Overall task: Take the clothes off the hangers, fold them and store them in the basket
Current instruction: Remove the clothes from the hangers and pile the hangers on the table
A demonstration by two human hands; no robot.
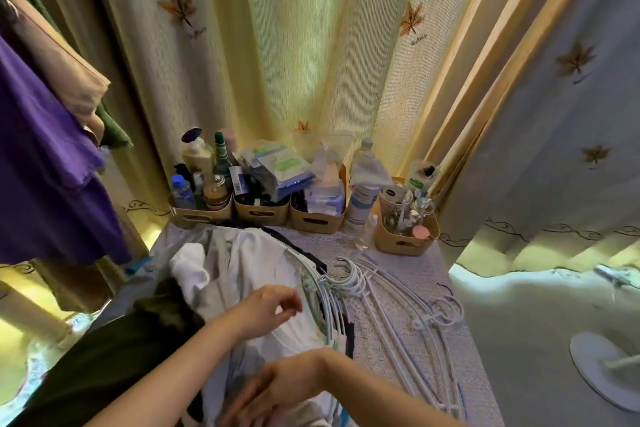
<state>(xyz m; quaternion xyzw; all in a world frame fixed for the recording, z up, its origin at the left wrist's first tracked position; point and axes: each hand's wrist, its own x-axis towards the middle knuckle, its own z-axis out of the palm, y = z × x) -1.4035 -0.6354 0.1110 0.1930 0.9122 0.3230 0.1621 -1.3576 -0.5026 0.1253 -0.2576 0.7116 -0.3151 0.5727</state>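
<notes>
A pile of clothes, mostly a white garment over grey and dark pieces, lies on the table with white hangers still in it. My left hand hovers just above the white garment, fingers loosely curled with nothing visibly in them. Nearer to me, my right hand reaches across to the left, its fingers fairly straight and resting on the pale fabric at the pile's near end. Several empty white hangers lie spread on the tablecloth to the right of the pile. No storage basket for the clothes is in sight.
Beige bins full of bottles and packets line the table's back edge against the curtain. A purple shirt and other clothes hang at the left. A white round stand base sits on the floor at the right.
</notes>
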